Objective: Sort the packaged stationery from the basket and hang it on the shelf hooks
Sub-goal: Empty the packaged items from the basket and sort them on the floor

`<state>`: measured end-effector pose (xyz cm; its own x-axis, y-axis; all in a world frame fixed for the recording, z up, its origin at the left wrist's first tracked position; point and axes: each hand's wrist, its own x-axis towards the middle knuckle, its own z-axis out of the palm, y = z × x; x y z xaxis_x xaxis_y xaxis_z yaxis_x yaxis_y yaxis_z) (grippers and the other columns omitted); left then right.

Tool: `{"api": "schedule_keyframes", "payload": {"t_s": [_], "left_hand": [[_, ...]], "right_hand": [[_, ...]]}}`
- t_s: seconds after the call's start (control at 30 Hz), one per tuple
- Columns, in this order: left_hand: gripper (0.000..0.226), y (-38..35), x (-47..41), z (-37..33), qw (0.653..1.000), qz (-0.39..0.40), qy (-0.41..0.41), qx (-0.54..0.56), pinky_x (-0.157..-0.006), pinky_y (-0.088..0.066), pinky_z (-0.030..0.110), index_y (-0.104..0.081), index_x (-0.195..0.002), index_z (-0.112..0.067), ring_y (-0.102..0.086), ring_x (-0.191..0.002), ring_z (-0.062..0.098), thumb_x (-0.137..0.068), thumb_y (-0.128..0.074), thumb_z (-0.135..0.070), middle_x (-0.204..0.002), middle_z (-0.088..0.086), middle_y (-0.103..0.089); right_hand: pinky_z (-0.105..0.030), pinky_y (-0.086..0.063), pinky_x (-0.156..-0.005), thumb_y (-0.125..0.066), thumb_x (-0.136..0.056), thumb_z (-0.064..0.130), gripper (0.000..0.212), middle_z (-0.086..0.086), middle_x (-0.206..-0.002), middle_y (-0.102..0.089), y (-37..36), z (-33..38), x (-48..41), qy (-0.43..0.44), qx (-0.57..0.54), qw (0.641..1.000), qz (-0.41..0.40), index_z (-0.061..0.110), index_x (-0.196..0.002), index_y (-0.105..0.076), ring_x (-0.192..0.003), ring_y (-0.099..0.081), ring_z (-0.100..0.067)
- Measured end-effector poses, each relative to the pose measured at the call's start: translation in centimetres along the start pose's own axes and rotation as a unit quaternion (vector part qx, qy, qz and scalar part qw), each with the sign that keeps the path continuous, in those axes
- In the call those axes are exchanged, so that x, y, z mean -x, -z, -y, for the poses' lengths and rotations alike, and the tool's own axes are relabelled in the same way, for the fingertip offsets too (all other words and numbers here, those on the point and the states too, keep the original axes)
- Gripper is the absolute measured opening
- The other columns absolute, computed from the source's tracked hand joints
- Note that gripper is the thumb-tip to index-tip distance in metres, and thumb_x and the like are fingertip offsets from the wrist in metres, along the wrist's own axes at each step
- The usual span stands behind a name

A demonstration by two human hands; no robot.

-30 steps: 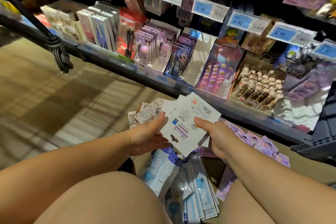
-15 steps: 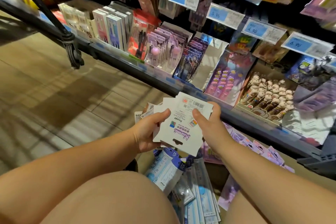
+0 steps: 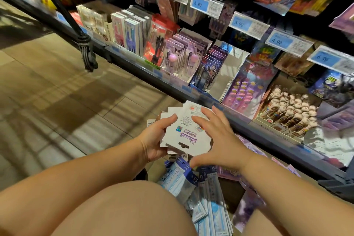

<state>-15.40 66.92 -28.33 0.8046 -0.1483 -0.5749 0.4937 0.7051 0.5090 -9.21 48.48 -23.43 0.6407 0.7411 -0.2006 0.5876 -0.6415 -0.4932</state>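
Left hand (image 3: 153,140): grips the stack of white carded packs (image 3: 182,132) by its left edge, thumb on top, fingers beneath, probably to keep the fanned cards together. The stack sits between both hands. The top card lies printed back up. Its long axis runs from the person toward the shelf (image 3: 191,90), with the hang slot (image 3: 183,144) at the near end. Right hand (image 3: 220,140): open, fingers spread over the stack's right side, apparently squaring it. Blue ruler packs (image 3: 178,180) lie just below this hand.
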Motion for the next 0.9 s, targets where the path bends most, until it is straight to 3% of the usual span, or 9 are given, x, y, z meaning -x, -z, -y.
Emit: {"api": "schedule_keyframes", "payload": {"t_s": [0.17,0.33,0.43,0.5,0.57,0.67,0.73,0.83,0.9], "left_hand": [[0.036,0.3,0.1,-0.1,0.999,-0.03,-0.003,-0.02,-0.079,-0.051,0.046,-0.064,-0.105,-0.01,-0.072,-0.078,0.032,-0.1,-0.042,-0.038,-0.097,0.018,-0.074],[0.047,0.3,0.2,0.0,0.999,-0.029,-0.002,-0.016,-0.087,-0.051,0.054,-0.064,-0.111,-0.01,-0.068,-0.093,0.036,-0.088,-0.049,-0.048,-0.112,0.021,-0.069],[0.054,0.5,0.1,0.2,1.0,-0.017,-0.009,-0.017,-0.093,-0.049,0.054,-0.064,-0.116,-0.008,-0.066,-0.101,0.037,-0.083,-0.052,-0.049,-0.12,0.021,-0.067],[0.042,0.6,-0.1,0.3,0.999,-0.023,-0.017,-0.037,-0.075,-0.058,0.044,-0.065,-0.111,-0.011,-0.071,-0.082,0.028,-0.093,-0.049,-0.045,-0.103,0.014,-0.073],[0.04,0.9,-0.2,0.5,0.998,-0.045,-0.007,-0.038,-0.06,-0.059,0.036,-0.065,-0.104,-0.013,-0.071,-0.069,0.024,-0.098,-0.042,-0.045,-0.088,0.01,-0.074],[0.04,1.2,-0.2,0.5,0.998,-0.057,0.007,-0.035,-0.06,-0.06,0.036,-0.064,-0.106,-0.01,-0.072,-0.072,0.027,-0.097,-0.045,-0.044,-0.093,0.015,-0.074],[0.034,1.4,0.0,0.6,0.998,-0.064,0.012,-0.024,-0.058,-0.061,0.039,-0.061,-0.111,-0.005,-0.073,-0.07,0.028,-0.098,-0.048,-0.034,-0.091,0.017,-0.074],[0.032,1.9,0.0,0.7,0.996,-0.08,0.011,-0.024,-0.053,-0.06,0.043,-0.055,-0.124,-0.005,-0.073,-0.069,0.03,-0.098,-0.05,-0.025,-0.092,0.019,-0.073],[0.029,2.3,-0.1,0.8,0.996,-0.088,0.008,-0.017,-0.053,-0.06,0.046,-0.055,-0.121,-0.006,-0.073,-0.067,0.031,-0.099,-0.048,-0.024,-0.09,0.019,-0.074]], "right_hand": [[-0.039,0.004,-0.12,-0.08,-0.054,0.066,0.117,0.017,-0.159,0.011,0.8,-0.7,-0.1,0.013,0.061,0.996,0.068,0.045,-0.149,-0.016,-0.141,0.028,-0.005],[-0.042,-0.01,-0.121,-0.044,-0.05,0.094,0.082,0.016,-0.159,-0.014,0.9,-0.6,0.0,0.028,0.031,0.999,0.021,0.068,-0.125,-0.024,-0.147,0.006,-0.008],[-0.037,-0.008,-0.121,-0.023,-0.06,0.098,0.072,0.02,-0.153,-0.025,0.9,-0.8,-0.2,0.041,0.015,0.999,-0.015,0.066,-0.124,-0.022,-0.145,-0.009,-0.009],[-0.042,-0.004,-0.121,-0.034,-0.082,0.077,0.049,0.026,-0.143,-0.032,1.0,-0.8,-0.4,0.059,-0.001,0.997,-0.044,0.058,-0.127,-0.029,-0.139,-0.021,-0.006],[-0.046,-0.005,-0.121,-0.053,-0.095,0.033,0.036,0.03,-0.131,-0.041,1.0,-0.9,-0.6,0.071,-0.046,0.993,-0.078,0.049,-0.125,-0.042,-0.128,-0.035,-0.001],[-0.023,-0.029,-0.112,-0.052,-0.096,0.023,0.027,0.036,-0.106,-0.058,1.4,-0.5,-0.6,0.035,-0.157,0.975,-0.151,0.047,-0.109,-0.054,-0.101,-0.051,0.019],[-0.004,-0.041,-0.081,-0.05,-0.099,0.021,0.015,0.027,-0.083,-0.062,1.9,-0.1,-0.6,-0.017,-0.218,0.957,-0.189,0.035,-0.096,-0.056,-0.08,-0.054,0.023],[-0.008,-0.039,-0.057,-0.046,-0.1,0.034,0.041,0.016,-0.049,-0.058,2.6,0.0,-0.4,-0.055,-0.276,0.934,-0.219,0.01,-0.067,-0.055,-0.053,-0.056,0.006],[-0.031,-0.052,-0.079,-0.051,-0.085,0.067,0.074,-0.003,-0.083,-0.073,2.8,-1.2,-0.8,-0.098,-0.359,0.899,-0.23,-0.006,-0.095,-0.063,-0.08,-0.068,-0.012]]}}
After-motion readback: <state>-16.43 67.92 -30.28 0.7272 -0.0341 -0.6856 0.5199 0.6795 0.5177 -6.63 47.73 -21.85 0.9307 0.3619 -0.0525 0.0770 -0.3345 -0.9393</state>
